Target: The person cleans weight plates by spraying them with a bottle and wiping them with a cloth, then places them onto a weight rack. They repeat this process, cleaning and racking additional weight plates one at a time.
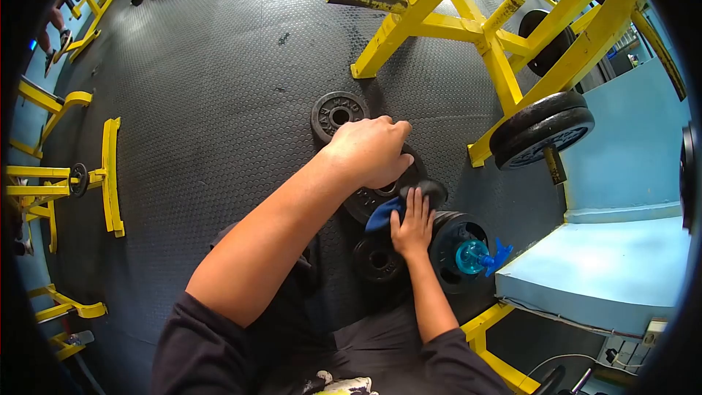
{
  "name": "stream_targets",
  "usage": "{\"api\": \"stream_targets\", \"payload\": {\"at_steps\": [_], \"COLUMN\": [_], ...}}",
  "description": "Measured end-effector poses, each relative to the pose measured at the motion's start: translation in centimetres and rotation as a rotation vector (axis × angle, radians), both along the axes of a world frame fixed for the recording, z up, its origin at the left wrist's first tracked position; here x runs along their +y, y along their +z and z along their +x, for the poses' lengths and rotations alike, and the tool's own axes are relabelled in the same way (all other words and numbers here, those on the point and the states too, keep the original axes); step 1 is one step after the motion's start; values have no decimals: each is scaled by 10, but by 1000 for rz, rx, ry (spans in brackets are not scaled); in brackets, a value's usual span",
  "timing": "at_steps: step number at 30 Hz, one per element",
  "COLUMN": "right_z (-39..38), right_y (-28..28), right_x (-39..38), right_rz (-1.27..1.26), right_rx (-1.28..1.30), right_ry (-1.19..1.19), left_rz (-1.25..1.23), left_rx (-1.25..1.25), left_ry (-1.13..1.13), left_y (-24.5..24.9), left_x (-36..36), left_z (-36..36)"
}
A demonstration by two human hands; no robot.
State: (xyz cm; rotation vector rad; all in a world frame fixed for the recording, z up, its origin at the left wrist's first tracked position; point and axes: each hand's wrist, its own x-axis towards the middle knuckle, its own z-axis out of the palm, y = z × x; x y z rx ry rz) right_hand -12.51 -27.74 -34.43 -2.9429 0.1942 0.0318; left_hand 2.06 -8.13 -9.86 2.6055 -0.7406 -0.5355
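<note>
Hands on a round black iron weight plate point(363, 205) that sits among others on the black studded rubber floor point(219, 102). Left hand point(369, 150) clenches the plate's upper rim. Right hand point(413, 227), fingers flat and extended, presses a blue cloth point(382, 216) against the plate's face. Blue plastic spray bottle point(479, 256) lies on a neighbouring black plate point(444, 238).

Single head-worn view, wide fisheye, looking steeply down — left hand point(369, 150) and right hand point(413, 223) close beneath, rubber floor point(219, 88) filling the frame.
</note>
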Motion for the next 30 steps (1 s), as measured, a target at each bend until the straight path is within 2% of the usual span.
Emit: {"api": "stream_targets", "payload": {"at_steps": [6, 11, 15, 18, 20, 21, 25, 27, 30], "right_z": [106, 148, 128, 97, 71, 54, 4, -14, -35], "right_y": [9, 22, 7, 2, 10, 15, 29, 26, 11], "right_x": [21, 80, 96, 88, 85, 83, 64, 46, 16], "right_rz": [-68, 45, 207, 345, 339, 337, 286, 393, 202], "right_rx": [-27, 112, 271, 267, 56, -148, -247, -226, -315], "right_ry": [-74, 134, 344, 430, 484, 542, 495, 362, 167], "left_rz": [-40, -43, -48, -66, -93, -99, -107, -106, -94], "left_rx": [23, 24, -56, -82, -88, -91, -93, -99, -74], "left_ry": [13, 12, 54, 66, 70, 60, 36, 29, 27], "left_y": [-3, -2, -7, -6, -10, -11, -14, -16, -11], "left_x": [-4, -5, -7, -6, -8, -8, -10, -10, -10], "left_z": [3, -1, -2, -2, -1, 0, 4, 5, 4]}}
